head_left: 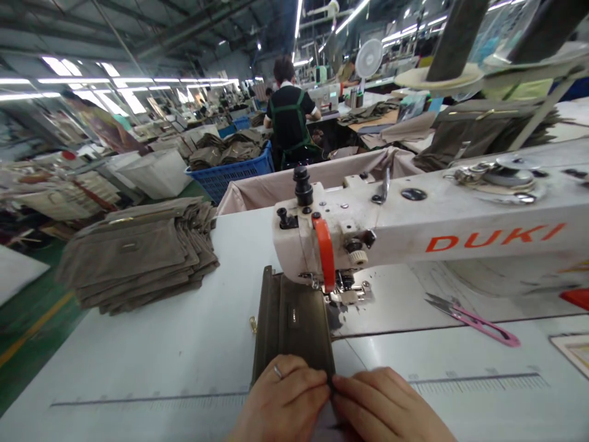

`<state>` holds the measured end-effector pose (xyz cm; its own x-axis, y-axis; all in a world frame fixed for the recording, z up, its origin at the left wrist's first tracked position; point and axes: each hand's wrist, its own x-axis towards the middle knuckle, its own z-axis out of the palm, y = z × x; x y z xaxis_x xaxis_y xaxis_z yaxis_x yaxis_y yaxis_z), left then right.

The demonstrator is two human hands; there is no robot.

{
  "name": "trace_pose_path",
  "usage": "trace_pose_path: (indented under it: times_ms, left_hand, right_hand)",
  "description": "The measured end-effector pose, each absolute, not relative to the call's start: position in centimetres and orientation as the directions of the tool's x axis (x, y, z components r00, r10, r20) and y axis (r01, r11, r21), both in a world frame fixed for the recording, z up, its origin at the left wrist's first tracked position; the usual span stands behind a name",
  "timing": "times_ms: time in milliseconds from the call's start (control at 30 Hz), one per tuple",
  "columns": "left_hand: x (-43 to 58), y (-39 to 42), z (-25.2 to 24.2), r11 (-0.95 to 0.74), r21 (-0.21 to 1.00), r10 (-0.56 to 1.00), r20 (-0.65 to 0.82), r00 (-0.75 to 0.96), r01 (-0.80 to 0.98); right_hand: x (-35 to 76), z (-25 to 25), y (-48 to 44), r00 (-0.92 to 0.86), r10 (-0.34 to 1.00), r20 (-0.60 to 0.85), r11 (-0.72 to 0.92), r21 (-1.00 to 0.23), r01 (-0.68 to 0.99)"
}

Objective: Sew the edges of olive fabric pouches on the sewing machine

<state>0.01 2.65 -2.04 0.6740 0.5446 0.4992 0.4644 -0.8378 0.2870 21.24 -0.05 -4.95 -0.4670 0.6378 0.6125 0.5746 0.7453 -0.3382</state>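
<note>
An olive-brown fabric bag panel (301,334) with a small label lies flat on the table, its far right edge beside the presser foot (350,296) of the sewing machine (340,233). A brass-coloured zipper pull (253,325) sticks out at its left side. My left hand (285,399) rests on the near end of the panel, fingers bent and pinching its right edge. Against that same edge, my right hand (386,405) has its fingertips pressed together. The fingers of both hands almost meet there, and the panel's near corner is mostly hidden beneath them.
A stack of similar panels (138,255) lies on the left of the table. Pink thread snips (473,319) lie right of the needle area. Behind the table are a blue crate (234,172) of fabric pieces and a seated person (291,116). Thread cones (458,40) stand at upper right.
</note>
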Motion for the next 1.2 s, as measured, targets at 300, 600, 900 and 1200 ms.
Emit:
trace_pose_path:
  times_ms: [300, 600, 900, 1200]
  left_hand:
    - [0.2, 5.4, -1.4, -0.823, 0.298, 0.568, 0.425, 0.705, 0.483]
    - [0.3, 8.4, -1.8, -0.83, 0.265, 0.557, 0.403, 0.726, 0.49]
    - [0.3, 11.7, -1.9, -0.813, 0.246, 0.581, 0.388, 0.715, 0.528]
    - [0.4, 14.4, -2.5, -0.777, 0.208, 0.627, 0.345, 0.698, 0.595]
  right_hand:
    - [21.3, -4.7, 2.7, -0.492, 0.622, 0.609, 0.752, -0.291, 0.591]
    - [21.1, -3.4, 5.0, -0.544, 0.707, 0.451, 0.704, -0.374, 0.604]
    - [20.9, -3.2, 7.5, -0.552, 0.717, 0.425, 0.694, -0.367, 0.619]
    - [21.5, -4.3, 8.3, -0.514, 0.758, 0.401, 0.652, -0.434, 0.622]
